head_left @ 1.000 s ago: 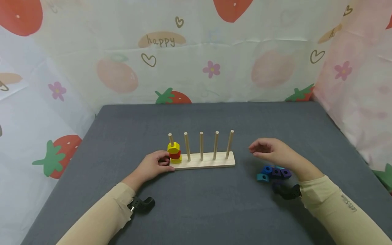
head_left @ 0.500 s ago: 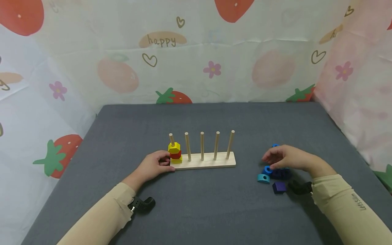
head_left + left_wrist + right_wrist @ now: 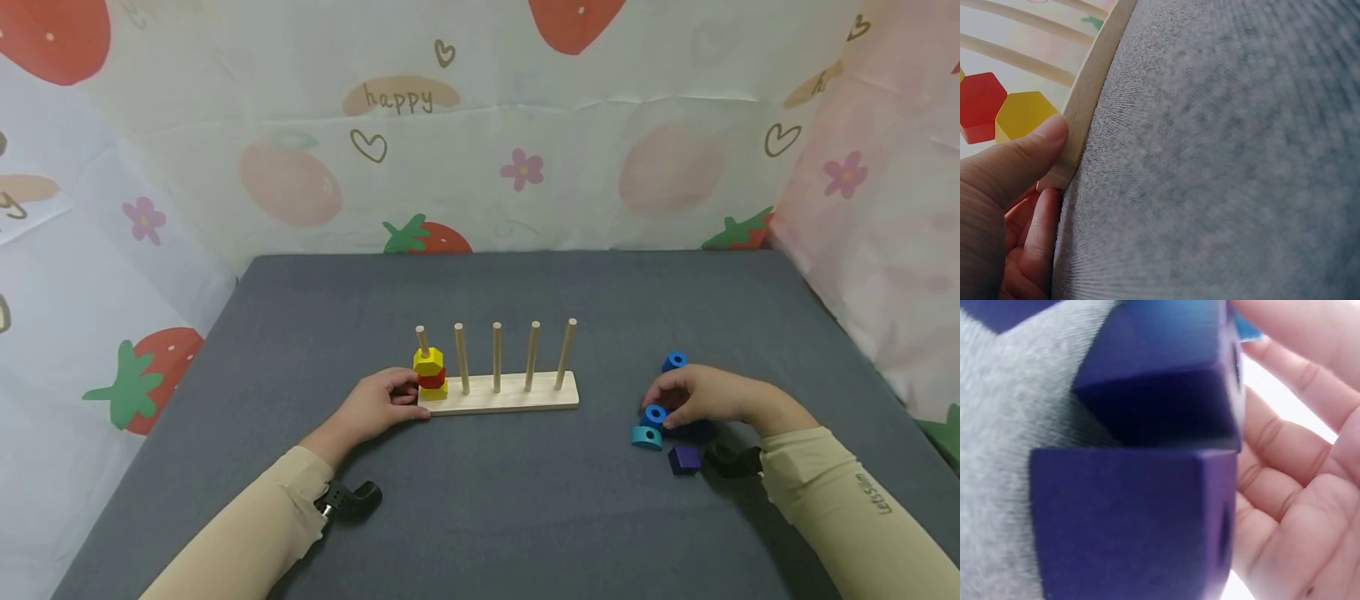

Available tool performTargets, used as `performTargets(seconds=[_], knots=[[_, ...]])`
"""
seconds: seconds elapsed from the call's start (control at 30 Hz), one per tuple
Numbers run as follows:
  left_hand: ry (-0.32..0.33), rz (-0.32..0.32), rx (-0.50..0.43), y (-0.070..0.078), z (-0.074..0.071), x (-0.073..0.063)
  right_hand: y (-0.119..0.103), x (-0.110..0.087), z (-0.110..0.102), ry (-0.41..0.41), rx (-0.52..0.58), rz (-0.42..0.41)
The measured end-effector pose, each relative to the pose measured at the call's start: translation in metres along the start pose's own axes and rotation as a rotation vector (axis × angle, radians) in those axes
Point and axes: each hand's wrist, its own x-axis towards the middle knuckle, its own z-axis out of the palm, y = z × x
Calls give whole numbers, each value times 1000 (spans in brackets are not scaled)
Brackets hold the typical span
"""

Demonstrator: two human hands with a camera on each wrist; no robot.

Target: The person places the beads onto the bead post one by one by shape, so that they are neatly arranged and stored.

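Observation:
At the left of the head view, my left hand point(image 3: 377, 398) grips the left end of a wooden peg board point(image 3: 510, 398). The left wrist view has the thumb point(image 3: 1052, 130) on the board's edge. A yellow bead point(image 3: 428, 361), a red bead point(image 3: 431, 381) and another yellow bead point(image 3: 1025, 115) are stacked on the leftmost peg; the other pegs are bare. On the right, my right hand point(image 3: 705, 393) pinches a blue round bead point(image 3: 655, 416) between thumb and fingers. Two purple beads point(image 3: 1129, 519) lie under the palm, mostly hidden in the head view.
A teal half-round bead point(image 3: 646, 437) lies just in front of the blue one. Closer to me is a purple block point(image 3: 684, 460). Another blue bead point(image 3: 674, 361) lies behind my right hand. Grey cloth point(image 3: 487, 500) covers the table, with printed curtains around it.
My right hand has moved right and down onto the bead pile and closed its fingers on the blue bead. The blue bead behind it has come into view. My left hand stays at the board.

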Motion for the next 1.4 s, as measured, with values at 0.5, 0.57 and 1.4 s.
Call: performTargets(seconds=[0.5, 0.57, 1.4], knots=[[-3, -8, -13, -1, 0, 0, -3, -2, -6, 126, -66, 20], [-2, -9, -11, -1, 0, 0, -6, -2, -7, 153, -52, 23], [-11, -18, -6, 0, -1, -1, -69, 19, -22, 412, 55, -457]])
